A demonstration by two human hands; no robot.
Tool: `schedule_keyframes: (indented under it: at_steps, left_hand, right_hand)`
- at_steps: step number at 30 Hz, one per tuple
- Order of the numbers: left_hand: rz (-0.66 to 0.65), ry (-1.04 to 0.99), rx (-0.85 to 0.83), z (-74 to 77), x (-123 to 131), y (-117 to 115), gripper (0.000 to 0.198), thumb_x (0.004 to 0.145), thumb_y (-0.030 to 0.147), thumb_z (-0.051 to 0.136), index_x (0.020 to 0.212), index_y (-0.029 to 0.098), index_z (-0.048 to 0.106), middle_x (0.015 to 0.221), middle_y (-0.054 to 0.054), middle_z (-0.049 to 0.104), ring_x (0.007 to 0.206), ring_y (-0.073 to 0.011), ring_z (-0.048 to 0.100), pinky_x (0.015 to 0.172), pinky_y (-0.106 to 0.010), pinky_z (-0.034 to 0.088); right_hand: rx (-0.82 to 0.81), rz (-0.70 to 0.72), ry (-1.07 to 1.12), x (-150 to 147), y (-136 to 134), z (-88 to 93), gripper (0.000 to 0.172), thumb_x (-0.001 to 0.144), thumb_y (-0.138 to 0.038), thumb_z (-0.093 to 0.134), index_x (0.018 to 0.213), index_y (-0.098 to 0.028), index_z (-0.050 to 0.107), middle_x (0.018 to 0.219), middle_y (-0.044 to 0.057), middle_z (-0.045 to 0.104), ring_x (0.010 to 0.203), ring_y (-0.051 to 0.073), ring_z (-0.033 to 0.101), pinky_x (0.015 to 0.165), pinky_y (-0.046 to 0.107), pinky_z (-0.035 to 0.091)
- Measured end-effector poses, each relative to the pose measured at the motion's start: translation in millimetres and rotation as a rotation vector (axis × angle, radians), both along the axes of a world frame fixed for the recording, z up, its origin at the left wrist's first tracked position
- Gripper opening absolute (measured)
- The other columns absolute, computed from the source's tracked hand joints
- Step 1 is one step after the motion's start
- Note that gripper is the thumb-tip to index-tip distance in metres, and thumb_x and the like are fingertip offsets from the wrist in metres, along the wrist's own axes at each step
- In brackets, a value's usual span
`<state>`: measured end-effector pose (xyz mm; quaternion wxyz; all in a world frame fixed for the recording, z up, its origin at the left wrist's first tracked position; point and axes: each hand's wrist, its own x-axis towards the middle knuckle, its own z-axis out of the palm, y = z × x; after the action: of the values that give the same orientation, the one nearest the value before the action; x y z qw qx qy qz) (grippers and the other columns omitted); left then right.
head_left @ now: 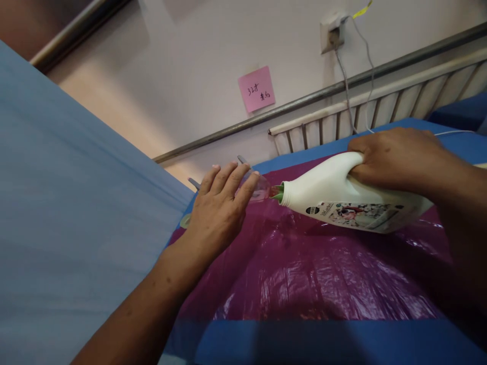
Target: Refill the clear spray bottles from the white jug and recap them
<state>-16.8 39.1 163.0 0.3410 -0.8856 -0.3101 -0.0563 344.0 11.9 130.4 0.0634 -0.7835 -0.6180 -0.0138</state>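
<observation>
My right hand is closed round the handle of a white detergent jug, which has a printed label and is tipped on its side, mouth to the left. Green shows in the jug's uncapped mouth, right up against the reddish neck of a clear plastic bottle. Over that bottle curves my left hand, its back toward me and its fingers around the bottle's side; the thumb and much of the bottle are hidden. A pale green round cap lies beside my left wrist.
Glossy purple plastic sheeting covers part of a blue surface. A light blue cloth hangs at left. Behind are a metal rail, a white slatted rack, a pink note and a socket with dangling cables.
</observation>
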Motion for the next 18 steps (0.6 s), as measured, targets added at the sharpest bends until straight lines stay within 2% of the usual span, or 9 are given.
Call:
schedule_keyframes:
  at_steps: [3,6,8,11,14,18]
  left_hand:
    - [0.018,-0.147,-0.090,-12.9,-4,2,0.070,0.097,0.007,0.065,0.164,0.022,0.049,0.169,-0.017,0.059,0.160,-0.0411,0.053,0.135,-0.065,0.043]
    - [-0.034,-0.359,-0.197,-30.4,-10,5,0.076,0.092,0.010,0.071,0.164,0.021,0.048,0.164,-0.019,0.061,0.154,-0.0398,0.058,0.130,-0.061,0.049]
    - [-0.056,-0.512,-0.287,-43.1,-12,6,0.082,0.091,0.014,0.075,0.166,0.023,0.045,0.164,-0.018,0.060,0.153,-0.0384,0.058,0.130,-0.060,0.049]
    - [-0.020,-0.748,-0.490,-61.3,-12,1,0.090,0.092,0.025,0.079,0.172,0.026,0.039,0.168,-0.017,0.056,0.158,-0.0381,0.056,0.132,-0.061,0.048]
    - [0.065,-0.958,-0.713,-80.8,-9,-7,0.092,0.092,0.033,0.082,0.173,0.028,0.040,0.171,-0.016,0.053,0.158,-0.0385,0.056,0.133,-0.060,0.048]
    - [0.181,-1.118,-0.941,-113.7,-9,-11,0.088,0.087,0.030,0.084,0.167,0.026,0.047,0.166,-0.017,0.058,0.153,-0.0386,0.060,0.132,-0.060,0.047]
  right_hand:
    - [0.027,0.001,0.044,7,0,-3.4,0.028,0.082,-0.046,0.061,0.098,-0.033,0.079,0.095,0.006,0.077,0.078,0.027,0.058,0.066,0.039,0.034]
    - [0.067,-0.003,0.112,11,0,-5.5,0.021,0.080,-0.039,0.064,0.092,-0.030,0.078,0.091,0.004,0.076,0.076,0.024,0.060,0.065,0.038,0.035]
    - [0.091,-0.013,0.168,12,0,-4.8,0.016,0.078,-0.033,0.066,0.089,-0.028,0.078,0.086,0.004,0.076,0.075,0.023,0.062,0.064,0.037,0.037]
    - [0.127,-0.032,0.270,14,-2,-1.8,0.014,0.077,-0.025,0.066,0.086,-0.026,0.076,0.080,0.003,0.075,0.074,0.022,0.065,0.066,0.036,0.042]
    - [0.214,-0.083,0.380,24,-6,-4.2,0.021,0.073,-0.019,0.066,0.089,-0.023,0.079,0.080,0.003,0.075,0.077,0.023,0.067,0.068,0.035,0.045]
    - [0.386,-0.269,0.533,49,-17,-24.5,0.037,0.072,-0.018,0.068,0.103,-0.024,0.086,0.081,0.004,0.075,0.077,0.024,0.066,0.069,0.039,0.047]
